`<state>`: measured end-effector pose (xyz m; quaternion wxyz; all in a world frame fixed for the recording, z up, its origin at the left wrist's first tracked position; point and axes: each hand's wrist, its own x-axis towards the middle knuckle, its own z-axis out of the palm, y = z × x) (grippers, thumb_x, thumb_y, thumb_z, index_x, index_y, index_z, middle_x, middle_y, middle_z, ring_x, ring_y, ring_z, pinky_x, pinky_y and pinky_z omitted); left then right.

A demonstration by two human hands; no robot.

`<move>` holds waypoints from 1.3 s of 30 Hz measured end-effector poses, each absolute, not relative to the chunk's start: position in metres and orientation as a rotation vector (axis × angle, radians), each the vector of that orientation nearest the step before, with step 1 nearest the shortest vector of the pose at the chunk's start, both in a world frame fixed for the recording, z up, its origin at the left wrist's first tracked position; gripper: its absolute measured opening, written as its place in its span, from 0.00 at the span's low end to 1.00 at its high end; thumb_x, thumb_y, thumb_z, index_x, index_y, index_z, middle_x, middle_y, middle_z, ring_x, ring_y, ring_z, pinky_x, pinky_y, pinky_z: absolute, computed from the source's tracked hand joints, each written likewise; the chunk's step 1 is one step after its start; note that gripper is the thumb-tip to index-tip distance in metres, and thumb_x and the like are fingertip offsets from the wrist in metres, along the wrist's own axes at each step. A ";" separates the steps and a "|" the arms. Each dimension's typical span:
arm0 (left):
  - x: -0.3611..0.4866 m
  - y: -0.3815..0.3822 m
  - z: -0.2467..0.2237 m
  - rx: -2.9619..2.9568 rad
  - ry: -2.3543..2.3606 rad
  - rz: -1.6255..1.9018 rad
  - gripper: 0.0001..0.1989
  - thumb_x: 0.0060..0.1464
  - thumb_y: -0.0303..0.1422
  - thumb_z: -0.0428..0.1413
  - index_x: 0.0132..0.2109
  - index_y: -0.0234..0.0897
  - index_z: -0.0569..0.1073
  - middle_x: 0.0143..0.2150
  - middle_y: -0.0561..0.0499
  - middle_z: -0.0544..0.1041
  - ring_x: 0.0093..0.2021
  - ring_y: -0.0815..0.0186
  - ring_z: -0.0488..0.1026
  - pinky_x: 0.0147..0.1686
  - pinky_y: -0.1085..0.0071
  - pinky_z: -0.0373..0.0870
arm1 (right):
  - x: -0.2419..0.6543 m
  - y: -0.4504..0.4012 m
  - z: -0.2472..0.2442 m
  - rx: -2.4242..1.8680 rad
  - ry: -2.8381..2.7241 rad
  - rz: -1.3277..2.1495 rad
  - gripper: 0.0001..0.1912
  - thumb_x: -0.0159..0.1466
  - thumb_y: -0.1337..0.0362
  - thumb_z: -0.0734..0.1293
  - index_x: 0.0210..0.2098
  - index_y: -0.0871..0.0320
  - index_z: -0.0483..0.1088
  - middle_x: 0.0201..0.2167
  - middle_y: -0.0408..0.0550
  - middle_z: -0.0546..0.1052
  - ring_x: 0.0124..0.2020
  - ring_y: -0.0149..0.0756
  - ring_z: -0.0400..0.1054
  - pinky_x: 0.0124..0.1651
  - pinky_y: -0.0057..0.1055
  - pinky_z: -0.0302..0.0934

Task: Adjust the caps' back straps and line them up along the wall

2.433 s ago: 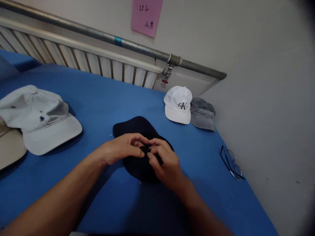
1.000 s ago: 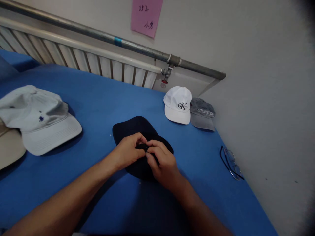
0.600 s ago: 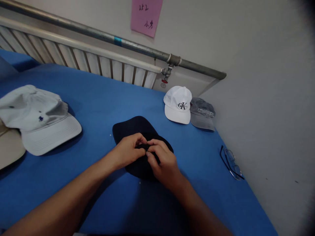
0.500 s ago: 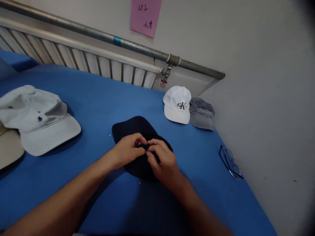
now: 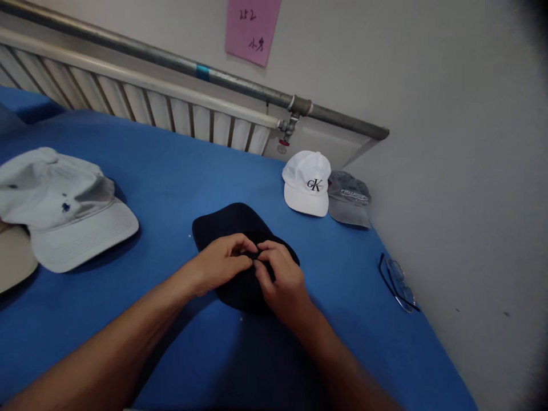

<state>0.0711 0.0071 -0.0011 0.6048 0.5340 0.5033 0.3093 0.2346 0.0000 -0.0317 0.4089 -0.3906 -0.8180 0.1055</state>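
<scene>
A black cap point(image 5: 233, 220) lies on the blue surface point(image 5: 171, 171) at the middle of the view, its brim toward the upper left. My left hand point(image 5: 222, 261) pinches part of the cap between thumb and fingers. Close against it, my right hand point(image 5: 283, 279) pinches the same part from the right. The fingertips of both hands almost meet over the cap, and the dark piece between them is too small to make out fully.
A white cap point(image 5: 306, 182) and a grey cap point(image 5: 349, 197) sit near the wall. A pale cap point(image 5: 81, 211) overlaps a beige cap point(image 5: 15, 257) at left. Glasses point(image 5: 398, 283) lie by the right edge. Behind are a radiator point(image 5: 180, 117) and a pipe point(image 5: 240, 83).
The whole view has shifted slightly, so things appear a little further left. Both hands keep their pinch on the black cap, with only very small finger movement.
</scene>
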 end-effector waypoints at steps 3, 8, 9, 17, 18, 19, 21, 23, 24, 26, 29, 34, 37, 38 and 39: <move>0.070 0.007 0.001 1.242 1.170 0.718 0.10 0.48 0.31 0.52 0.39 0.35 0.71 0.33 0.53 0.72 0.34 0.68 0.66 0.34 0.71 0.60 | 0.235 0.000 -0.028 -0.962 -2.092 0.293 0.06 0.62 0.73 0.62 0.37 0.58 0.67 0.42 0.56 0.74 0.46 0.39 0.71 0.48 0.38 0.68; 0.066 0.008 0.005 1.186 1.150 0.688 0.13 0.46 0.32 0.54 0.41 0.34 0.72 0.32 0.55 0.70 0.32 0.70 0.64 0.32 0.72 0.58 | 0.245 0.001 -0.014 -0.951 -2.053 0.468 0.05 0.60 0.71 0.66 0.36 0.57 0.70 0.43 0.54 0.74 0.47 0.38 0.71 0.49 0.36 0.67; 0.065 0.008 0.005 1.185 1.149 0.680 0.13 0.46 0.33 0.54 0.41 0.34 0.72 0.31 0.55 0.69 0.31 0.70 0.63 0.31 0.72 0.58 | 0.247 0.001 -0.013 -0.949 -2.046 0.495 0.05 0.60 0.72 0.66 0.35 0.57 0.70 0.43 0.53 0.74 0.46 0.37 0.71 0.49 0.35 0.66; 0.062 0.008 0.003 1.242 1.118 0.661 0.11 0.47 0.33 0.55 0.40 0.35 0.72 0.30 0.56 0.68 0.30 0.70 0.62 0.30 0.73 0.56 | 0.245 0.002 -0.016 -0.997 -1.923 0.684 0.05 0.59 0.70 0.66 0.34 0.55 0.70 0.38 0.48 0.75 0.42 0.36 0.71 0.45 0.34 0.66; 0.062 0.008 0.004 1.245 1.118 0.657 0.11 0.47 0.33 0.55 0.40 0.35 0.73 0.29 0.56 0.68 0.30 0.71 0.62 0.29 0.73 0.56 | 0.246 0.003 -0.014 -1.019 -1.903 0.735 0.04 0.59 0.69 0.67 0.34 0.55 0.69 0.38 0.48 0.75 0.43 0.37 0.71 0.46 0.35 0.66; 0.062 0.009 0.005 1.247 1.123 0.652 0.11 0.47 0.33 0.55 0.40 0.35 0.73 0.29 0.56 0.67 0.29 0.71 0.62 0.29 0.73 0.56 | 0.248 0.003 -0.013 -1.036 -1.890 0.799 0.04 0.58 0.68 0.67 0.34 0.55 0.70 0.39 0.48 0.75 0.44 0.37 0.71 0.47 0.37 0.66; 0.062 0.008 0.008 1.253 1.139 0.640 0.11 0.47 0.33 0.55 0.40 0.36 0.73 0.27 0.57 0.66 0.27 0.72 0.60 0.27 0.73 0.54 | 0.251 0.005 -0.010 -1.054 -1.864 0.931 0.04 0.58 0.68 0.67 0.34 0.55 0.70 0.42 0.49 0.76 0.48 0.39 0.70 0.50 0.39 0.64; 0.061 0.008 0.010 1.260 1.150 0.632 0.11 0.47 0.33 0.55 0.40 0.36 0.73 0.26 0.58 0.65 0.25 0.72 0.58 0.25 0.74 0.53 | 0.254 0.006 -0.009 -1.071 -1.809 1.036 0.04 0.58 0.69 0.66 0.33 0.55 0.71 0.43 0.49 0.76 0.48 0.39 0.70 0.51 0.40 0.64; 0.061 0.007 0.011 1.259 1.150 0.628 0.10 0.47 0.33 0.55 0.39 0.36 0.73 0.26 0.58 0.65 0.25 0.72 0.58 0.25 0.74 0.52 | 0.254 0.006 -0.009 -1.080 -1.776 1.090 0.04 0.58 0.69 0.66 0.33 0.55 0.71 0.42 0.48 0.76 0.47 0.38 0.70 0.50 0.39 0.64; 0.060 0.007 0.011 1.262 1.131 0.617 0.10 0.47 0.32 0.54 0.39 0.36 0.73 0.27 0.57 0.66 0.26 0.71 0.59 0.26 0.74 0.53 | 0.254 0.007 -0.011 -1.097 -1.721 1.197 0.02 0.58 0.67 0.67 0.32 0.55 0.71 0.40 0.47 0.76 0.43 0.36 0.71 0.47 0.36 0.65; 0.059 0.007 0.011 1.275 1.090 0.613 0.10 0.47 0.31 0.55 0.40 0.36 0.74 0.29 0.56 0.68 0.29 0.71 0.61 0.29 0.73 0.56 | 0.254 0.007 -0.011 -1.126 -1.666 1.315 0.04 0.57 0.64 0.69 0.33 0.55 0.71 0.37 0.45 0.76 0.38 0.34 0.71 0.43 0.33 0.65; 0.057 0.010 0.012 1.188 1.071 0.651 0.10 0.46 0.31 0.57 0.38 0.36 0.74 0.29 0.56 0.68 0.31 0.70 0.62 0.31 0.73 0.57 | 0.260 0.008 -0.001 -1.120 -1.617 1.498 0.06 0.56 0.66 0.68 0.35 0.54 0.72 0.41 0.46 0.77 0.43 0.34 0.71 0.48 0.35 0.64; 0.056 0.011 0.012 1.174 1.057 0.648 0.09 0.45 0.31 0.58 0.37 0.36 0.74 0.27 0.56 0.67 0.30 0.71 0.61 0.31 0.73 0.56 | 0.262 0.010 0.001 -1.136 -1.609 1.507 0.09 0.56 0.66 0.68 0.37 0.54 0.71 0.38 0.45 0.77 0.39 0.33 0.72 0.46 0.35 0.65; 0.056 0.011 0.012 1.171 1.055 0.649 0.09 0.45 0.31 0.58 0.37 0.36 0.74 0.27 0.56 0.67 0.30 0.71 0.61 0.30 0.73 0.55 | 0.262 0.010 0.001 -1.140 -1.622 1.514 0.09 0.56 0.66 0.68 0.38 0.54 0.71 0.37 0.45 0.77 0.38 0.32 0.72 0.44 0.34 0.65; 0.055 0.011 0.011 1.164 1.055 0.653 0.09 0.45 0.31 0.58 0.37 0.37 0.74 0.27 0.56 0.67 0.30 0.70 0.61 0.30 0.73 0.55 | 0.262 0.010 0.001 -1.138 -1.636 1.523 0.09 0.55 0.66 0.68 0.37 0.55 0.72 0.37 0.45 0.77 0.37 0.32 0.71 0.44 0.34 0.65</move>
